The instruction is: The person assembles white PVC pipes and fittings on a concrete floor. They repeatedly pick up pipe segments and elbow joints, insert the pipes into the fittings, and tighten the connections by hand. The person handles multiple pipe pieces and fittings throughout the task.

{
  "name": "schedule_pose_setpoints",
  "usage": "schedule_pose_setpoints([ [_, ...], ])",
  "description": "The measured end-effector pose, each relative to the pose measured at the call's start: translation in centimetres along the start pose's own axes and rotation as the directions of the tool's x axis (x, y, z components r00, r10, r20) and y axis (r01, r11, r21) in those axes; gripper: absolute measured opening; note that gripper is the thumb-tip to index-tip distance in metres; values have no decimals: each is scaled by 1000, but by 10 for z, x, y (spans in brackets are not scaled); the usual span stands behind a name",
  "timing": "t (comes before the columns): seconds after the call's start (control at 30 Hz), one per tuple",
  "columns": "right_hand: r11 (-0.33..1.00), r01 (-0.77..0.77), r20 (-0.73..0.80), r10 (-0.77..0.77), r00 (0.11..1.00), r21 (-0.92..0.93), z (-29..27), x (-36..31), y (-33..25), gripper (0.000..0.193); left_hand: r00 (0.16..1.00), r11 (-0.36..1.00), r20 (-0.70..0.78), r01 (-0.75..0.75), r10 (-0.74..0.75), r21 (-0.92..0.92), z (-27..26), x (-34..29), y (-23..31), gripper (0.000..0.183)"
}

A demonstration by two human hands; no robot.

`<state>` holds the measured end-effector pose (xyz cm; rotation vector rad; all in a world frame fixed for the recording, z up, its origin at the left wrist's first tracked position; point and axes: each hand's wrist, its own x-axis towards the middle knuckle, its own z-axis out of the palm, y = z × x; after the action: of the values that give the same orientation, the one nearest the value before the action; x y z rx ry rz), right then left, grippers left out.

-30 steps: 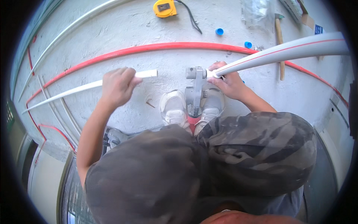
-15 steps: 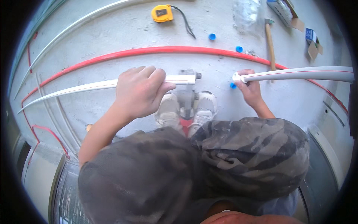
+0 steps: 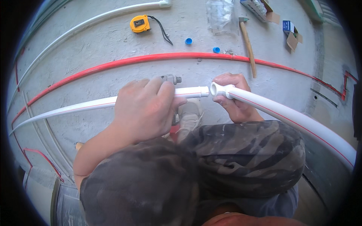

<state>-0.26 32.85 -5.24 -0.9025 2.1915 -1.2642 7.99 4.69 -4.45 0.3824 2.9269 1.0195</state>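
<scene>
My left hand (image 3: 145, 107) is wrapped around a white plastic pipe (image 3: 85, 105) with a thin red stripe, which runs off to the left. Its bare end points right, close to the open socket of a white pipe fitting (image 3: 222, 90) with a small gap between. The fitting sits on the end of a second red-striped white pipe (image 3: 286, 115), and my right hand (image 3: 238, 103) grips around it from behind and below. Behind my left hand shows the grey metal head of a pipe welding tool (image 3: 171, 79); the hand hides most of it.
A red pipe (image 3: 151, 57) crosses the floor beyond my hands. Farther off lie a yellow tape measure (image 3: 140, 23), blue caps (image 3: 188, 41), a hammer (image 3: 247, 49), a clear plastic bag (image 3: 222, 17) and opened boxes (image 3: 290, 35). My shoe (image 3: 189, 116) is below the pipe ends.
The left pipe's end has come away from the welding tool. My right hand has brought the fitting and its pipe leftward, up to that end. The whole view has shifted too.
</scene>
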Motion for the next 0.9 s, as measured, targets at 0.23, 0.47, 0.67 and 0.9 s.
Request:
schedule_pose_setpoints([
  [0.23, 997, 23, 9, -22, 1000, -77, 5, 2, -4, 43, 1000, 1000, 3, -12, 12, 1, 1, -3, 2, 29],
  [0.47, 990, 75, 59, -68, 996, -118, 3, 3, -7, 46, 1000, 1000, 11, -1, 1, 16, 1, -4, 4, 30],
  [0.67, 992, 69, 31, -66, 997, -104, 3, 0, -1, 46, 1000, 1000, 7, -13, 13, -2, 5, -2, 4, 30],
  [0.9, 996, 51, 96, -44, 994, -79, 1, 2, -1, 45, 1000, 999, -11, -15, 15, -28, 13, -3, 4, 29],
])
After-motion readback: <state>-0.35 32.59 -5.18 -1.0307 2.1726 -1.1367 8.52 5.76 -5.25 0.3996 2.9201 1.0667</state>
